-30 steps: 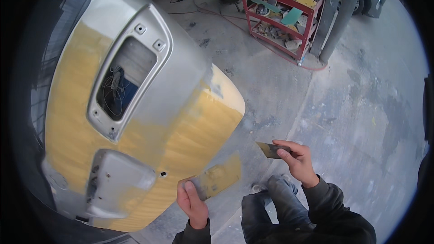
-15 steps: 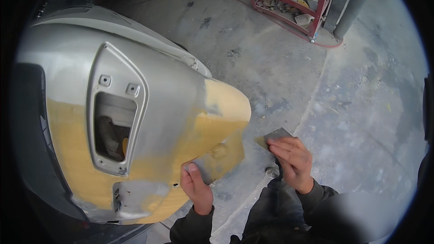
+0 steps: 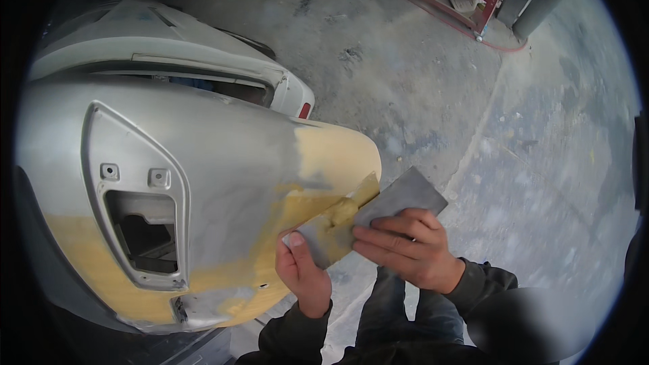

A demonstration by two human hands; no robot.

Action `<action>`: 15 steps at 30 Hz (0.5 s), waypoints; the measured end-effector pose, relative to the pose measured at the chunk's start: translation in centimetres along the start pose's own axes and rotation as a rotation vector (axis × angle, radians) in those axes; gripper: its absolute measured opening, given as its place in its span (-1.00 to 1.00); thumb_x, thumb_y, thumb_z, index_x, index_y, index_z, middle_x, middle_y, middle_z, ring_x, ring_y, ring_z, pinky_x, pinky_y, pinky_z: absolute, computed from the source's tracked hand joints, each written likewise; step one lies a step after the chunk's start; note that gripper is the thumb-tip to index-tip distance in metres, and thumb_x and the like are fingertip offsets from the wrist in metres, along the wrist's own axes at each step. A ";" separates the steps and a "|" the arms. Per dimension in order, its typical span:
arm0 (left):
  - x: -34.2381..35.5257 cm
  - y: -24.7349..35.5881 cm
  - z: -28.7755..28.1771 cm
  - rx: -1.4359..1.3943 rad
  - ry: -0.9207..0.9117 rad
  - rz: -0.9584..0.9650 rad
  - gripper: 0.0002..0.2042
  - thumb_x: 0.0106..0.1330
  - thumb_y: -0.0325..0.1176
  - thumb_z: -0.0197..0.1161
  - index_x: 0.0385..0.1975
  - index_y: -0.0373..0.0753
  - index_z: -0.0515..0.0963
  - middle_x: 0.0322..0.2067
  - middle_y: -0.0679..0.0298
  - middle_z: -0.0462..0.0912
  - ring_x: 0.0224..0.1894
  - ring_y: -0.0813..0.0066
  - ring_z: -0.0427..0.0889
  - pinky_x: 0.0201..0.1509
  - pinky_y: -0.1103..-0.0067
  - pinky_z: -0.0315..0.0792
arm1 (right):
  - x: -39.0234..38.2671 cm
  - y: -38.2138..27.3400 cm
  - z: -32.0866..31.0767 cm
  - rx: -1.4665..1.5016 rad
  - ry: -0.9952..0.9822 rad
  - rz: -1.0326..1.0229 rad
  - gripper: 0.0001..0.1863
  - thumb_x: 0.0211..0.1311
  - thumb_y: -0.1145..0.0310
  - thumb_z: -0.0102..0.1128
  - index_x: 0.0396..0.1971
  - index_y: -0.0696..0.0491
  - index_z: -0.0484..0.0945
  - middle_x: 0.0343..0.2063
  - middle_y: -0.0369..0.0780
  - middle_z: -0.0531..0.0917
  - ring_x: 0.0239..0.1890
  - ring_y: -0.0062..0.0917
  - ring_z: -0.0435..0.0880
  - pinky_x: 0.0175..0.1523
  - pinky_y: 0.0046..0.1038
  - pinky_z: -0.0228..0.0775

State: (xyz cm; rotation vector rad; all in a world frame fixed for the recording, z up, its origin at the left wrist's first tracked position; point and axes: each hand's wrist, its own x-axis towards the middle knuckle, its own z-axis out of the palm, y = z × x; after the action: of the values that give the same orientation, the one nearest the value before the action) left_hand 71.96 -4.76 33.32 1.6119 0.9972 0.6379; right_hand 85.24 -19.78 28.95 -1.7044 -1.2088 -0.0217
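My left hand (image 3: 304, 275) grips one end of a flat grey putty board (image 3: 316, 249), thumb on top. A lump of yellow body filler (image 3: 343, 212) sits on the board, with thinner smears around it. In my right hand (image 3: 411, 250) is a broad grey filler spreader (image 3: 405, 197), fingers laid along its face. Its lower left edge meets or overlaps the board beside the lump. Just left of both hands is a car body panel (image 3: 230, 142), bare grey metal with yellow and cream filler (image 3: 336, 155) over its rounded end.
The panel has a lamp recess with a rectangular opening (image 3: 145, 230). Behind it an open white car lid (image 3: 196, 54) shows a red reflector. A red wheeled rack (image 3: 433, 3) with sanding pads stands at the far right on the stained concrete floor (image 3: 541, 135), near a grey post and a hose.
My right hand has moved left, bringing the spreader from apart to the board, its broad face now showing. My view has shifted, so the panel sits lower and more of the white lid shows.
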 end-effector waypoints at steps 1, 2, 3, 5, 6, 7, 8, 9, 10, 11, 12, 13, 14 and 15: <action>0.0 -0.1 -0.1 -0.018 0.023 -0.008 -0.68 0.77 -0.22 -0.03 0.02 -0.38 0.53 -0.07 0.24 0.67 -0.05 0.57 0.57 0.14 0.57 0.46 | -0.5 -0.5 0.9 0.013 -0.006 0.012 -0.62 0.13 0.39 0.41 -0.01 -0.10 0.84 0.15 -0.41 0.80 0.07 -0.54 0.71 0.11 -0.45 0.51; 0.1 0.0 -0.2 0.030 0.054 0.012 -0.68 0.78 -0.20 -0.03 -0.01 -0.37 0.53 -0.10 0.25 0.66 -0.08 0.56 0.54 0.10 0.56 0.46 | -0.9 -1.1 1.5 0.024 -0.008 0.024 -0.62 0.10 0.40 0.44 -0.02 -0.12 0.84 0.14 -0.43 0.80 0.06 -0.55 0.72 0.11 -0.45 0.50; 0.3 0.1 -0.3 0.077 0.086 0.032 -0.67 0.78 -0.18 -0.03 -0.04 -0.35 0.53 -0.13 0.26 0.64 -0.12 0.56 0.52 0.06 0.54 0.45 | -1.2 -1.6 1.7 0.054 -0.035 0.028 -0.60 0.10 0.47 0.41 -0.01 -0.09 0.83 0.13 -0.42 0.80 0.06 -0.54 0.73 0.10 -0.45 0.53; 0.3 -0.2 -1.4 0.182 0.171 0.040 -0.65 0.78 -0.15 -0.04 -0.05 -0.35 0.53 -0.13 0.24 0.64 -0.12 0.55 0.52 0.05 0.54 0.45 | -2.1 -1.8 2.4 0.122 -0.075 0.052 -0.57 0.10 0.54 0.37 0.01 -0.07 0.83 0.11 -0.38 0.81 0.05 -0.52 0.75 0.09 -0.43 0.56; 0.2 -0.4 -2.8 0.242 0.223 0.031 -0.64 0.77 -0.14 -0.04 -0.03 -0.36 0.52 -0.10 0.22 0.65 -0.08 0.55 0.54 0.07 0.55 0.46 | -2.4 -1.6 2.6 0.156 -0.089 0.063 -0.56 0.10 0.58 0.34 0.01 -0.06 0.83 0.10 -0.36 0.81 0.05 -0.51 0.76 0.08 -0.43 0.58; 0.1 -0.5 -4.3 0.290 0.250 0.049 -0.64 0.77 -0.14 -0.03 -0.03 -0.37 0.52 -0.09 0.20 0.66 -0.07 0.55 0.55 0.07 0.55 0.46 | -2.4 -1.0 2.6 0.307 -0.028 0.195 -0.56 0.20 0.67 0.26 0.04 0.01 0.82 0.06 -0.24 0.83 0.01 -0.43 0.81 0.08 -0.37 0.63; -0.1 -0.6 -5.9 0.339 0.280 0.064 -0.63 0.77 -0.14 -0.03 -0.02 -0.37 0.52 -0.09 0.19 0.66 -0.07 0.55 0.56 0.07 0.56 0.46 | -1.9 -0.4 2.9 0.382 0.033 0.289 -0.58 0.25 0.68 0.23 0.06 0.04 0.80 0.05 -0.20 0.83 0.00 -0.40 0.82 0.08 -0.36 0.63; -0.5 -0.5 -7.7 0.377 0.291 0.104 -0.64 0.76 -0.14 -0.03 -0.04 -0.38 0.53 -0.11 0.19 0.66 -0.09 0.55 0.56 0.05 0.56 0.46 | -1.1 0.6 3.2 0.459 0.088 0.378 -0.60 0.31 0.68 0.21 0.08 0.07 0.79 0.04 -0.16 0.83 0.00 -0.37 0.82 0.09 -0.35 0.63; -1.1 -0.4 -8.7 0.372 0.306 0.121 -0.64 0.76 -0.16 -0.02 -0.06 -0.38 0.53 -0.13 0.20 0.66 -0.11 0.55 0.55 0.03 0.56 0.45 | -0.3 1.6 3.5 0.537 0.144 0.468 -0.62 0.36 0.68 0.19 0.09 0.10 0.78 0.02 -0.12 0.83 -0.01 -0.33 0.83 0.10 -0.33 0.64; -1.5 -0.4 -9.7 0.366 0.315 0.140 -0.65 0.75 -0.17 -0.01 -0.08 -0.38 0.53 -0.15 0.20 0.66 -0.13 0.55 0.55 0.01 0.57 0.45 | 0.9 2.3 4.2 0.598 0.185 0.570 -0.69 0.41 0.60 0.25 0.10 0.14 0.73 -0.01 -0.09 0.83 -0.05 -0.17 0.83 0.08 -0.28 0.65; -1.9 -0.1 -9.9 0.316 0.327 0.136 -0.66 0.74 -0.18 0.01 -0.10 -0.38 0.54 -0.17 0.22 0.65 -0.15 0.55 0.54 -0.01 0.57 0.44 | 2.2 3.3 4.9 0.598 0.203 0.565 -0.70 0.43 0.59 0.24 0.10 0.12 0.74 -0.02 -0.09 0.83 -0.05 -0.15 0.82 0.08 -0.29 0.65; -2.3 0.1 -10.2 0.267 0.337 0.131 -0.67 0.73 -0.20 0.03 -0.11 -0.38 0.54 -0.20 0.23 0.65 -0.17 0.55 0.53 -0.03 0.57 0.43 | 3.4 4.3 5.6 0.598 0.222 0.560 -0.70 0.45 0.59 0.23 0.11 0.10 0.74 -0.02 -0.08 0.82 -0.05 -0.14 0.82 0.08 -0.30 0.64; -2.7 0.1 -10.7 0.248 0.341 0.096 -0.67 0.74 -0.16 0.02 -0.06 -0.36 0.53 -0.14 0.23 0.63 -0.10 0.52 0.53 0.04 0.55 0.45 | 4.5 5.2 6.4 0.598 0.239 0.554 -0.70 0.47 0.59 0.22 0.11 0.07 0.74 -0.03 -0.07 0.82 -0.04 -0.13 0.81 0.09 -0.30 0.64; -3.4 0.1 -11.3 0.231 0.351 0.058 -0.66 0.75 -0.13 0.01 -0.01 -0.34 0.52 -0.08 0.23 0.61 -0.03 0.49 0.53 0.10 0.52 0.47 | 5.3 5.7 7.3 0.598 0.241 0.537 -0.69 0.46 0.59 0.22 0.11 0.07 0.74 -0.03 -0.07 0.82 -0.04 -0.12 0.81 0.09 -0.30 0.64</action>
State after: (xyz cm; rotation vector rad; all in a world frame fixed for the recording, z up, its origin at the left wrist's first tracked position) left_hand 61.04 -1.98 36.79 1.7715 1.3232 0.8925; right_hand 88.43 -10.82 24.07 -1.3858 -0.4792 0.4090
